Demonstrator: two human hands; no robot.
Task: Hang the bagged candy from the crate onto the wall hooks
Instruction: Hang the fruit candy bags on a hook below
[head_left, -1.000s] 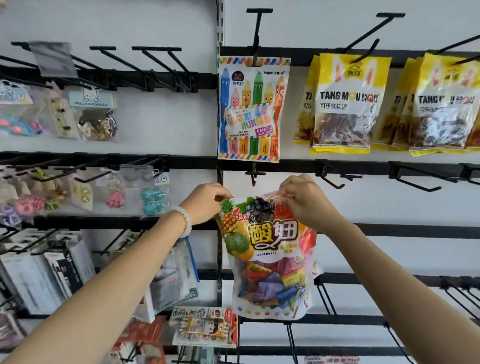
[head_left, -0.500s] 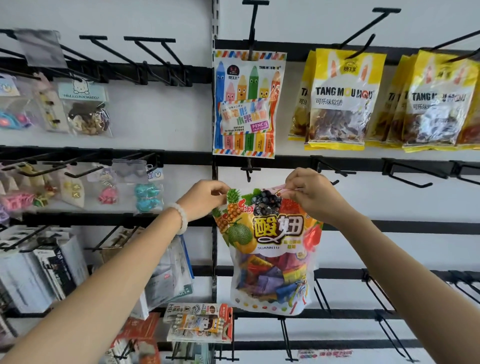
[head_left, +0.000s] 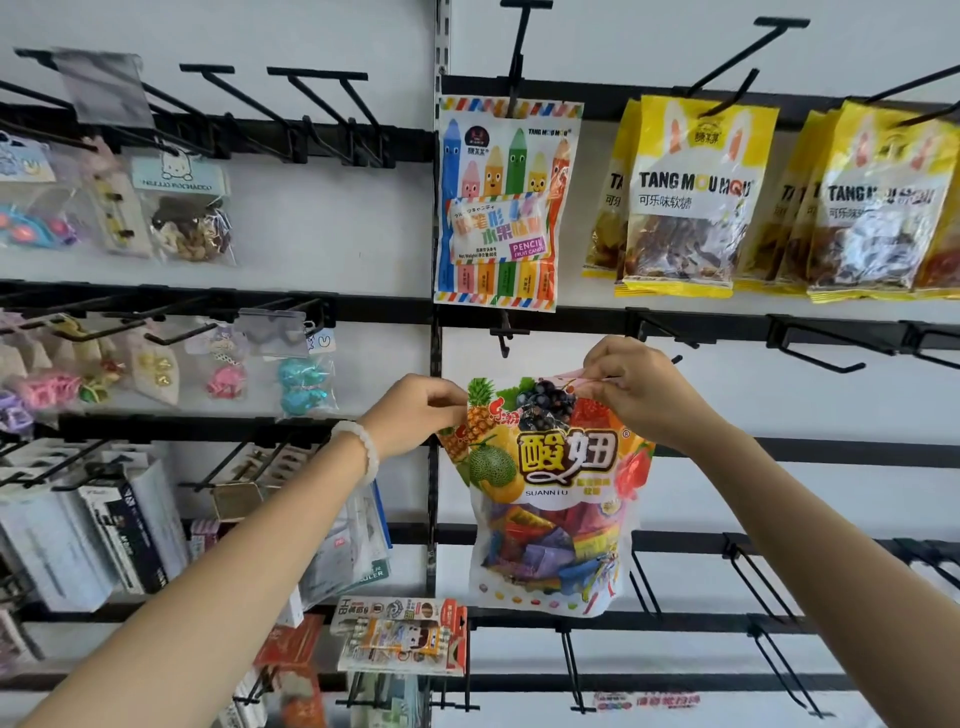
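A fruit-printed candy bag (head_left: 550, 499) with bold Chinese lettering and wrapped sweets showing in its clear lower half hangs in front of the wall. My left hand (head_left: 415, 413) pinches its top left corner. My right hand (head_left: 634, 387) pinches its top right edge. The bag's top sits just below and to the right of a short black hook (head_left: 505, 338) on the middle rail. The crate is out of view.
A pencil-print candy bag (head_left: 501, 202) hangs directly above. Yellow candy bags (head_left: 691, 192) fill the upper right hooks. Bare black hooks (head_left: 810, 351) jut out on the right. Small trinket packets (head_left: 182, 213) and stationery hang on the left panel.
The bag and both hands shifted very slightly up and right toward the short hook; the view also tilted a little. Both hands keep their grip.
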